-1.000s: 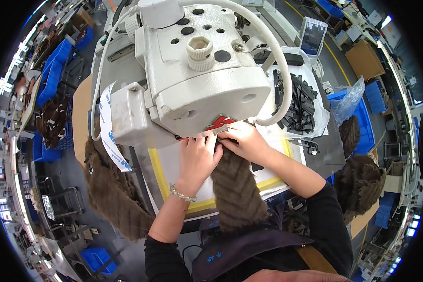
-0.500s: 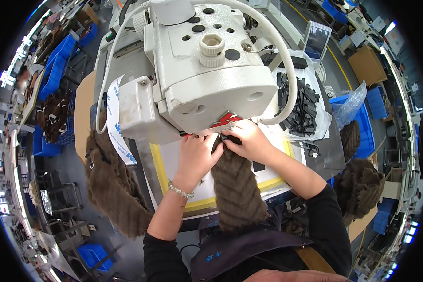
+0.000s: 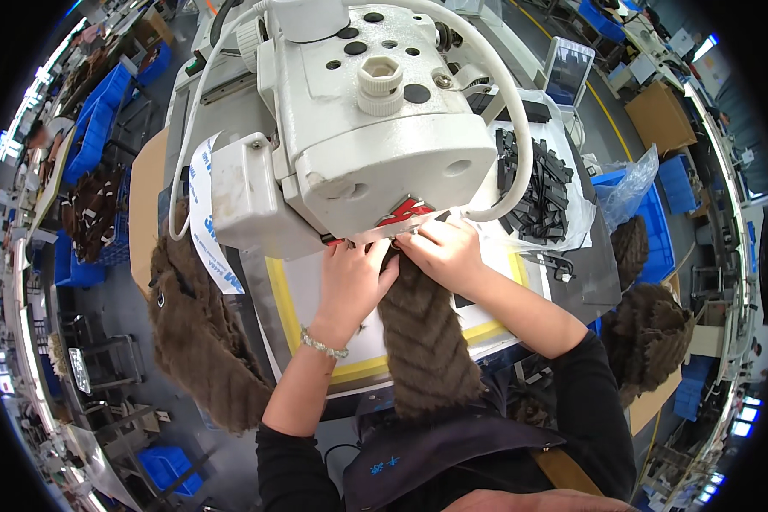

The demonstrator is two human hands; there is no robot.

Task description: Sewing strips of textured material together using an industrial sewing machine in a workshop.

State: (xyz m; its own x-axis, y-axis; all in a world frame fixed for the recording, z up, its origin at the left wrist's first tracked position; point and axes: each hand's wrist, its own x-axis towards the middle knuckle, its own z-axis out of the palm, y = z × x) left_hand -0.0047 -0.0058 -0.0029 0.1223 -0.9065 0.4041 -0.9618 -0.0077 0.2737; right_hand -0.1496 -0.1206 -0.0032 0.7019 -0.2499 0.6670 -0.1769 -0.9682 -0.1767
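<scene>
A strip of brown fur with chevron ridges (image 3: 427, 333) runs from under the large white sewing machine head (image 3: 392, 162) down toward my lap. My left hand (image 3: 352, 277) is at the left side of the strip's narrow far end, its thumb pressed in against the fur. On the other side, my right hand (image 3: 446, 258) pinches that same end between bent fingers. Both sets of fingertips reach below the machine's front edge, which partly hides them. What lies right at the needle is hidden by the head. A beaded bracelet (image 3: 324, 344) circles my left wrist.
Brown fur pieces (image 3: 200, 337) drape off the table's left side. Black strips (image 3: 538, 188) lie heaped on white plastic at the right. Yellow tape (image 3: 358, 371) borders the white work surface. More fur (image 3: 653, 333) and a blue bin (image 3: 653, 235) stand at far right.
The whole view has shifted slightly. My right fingers have curled a little closer over the strip's far end; my left hand stays nearly in place beside it.
</scene>
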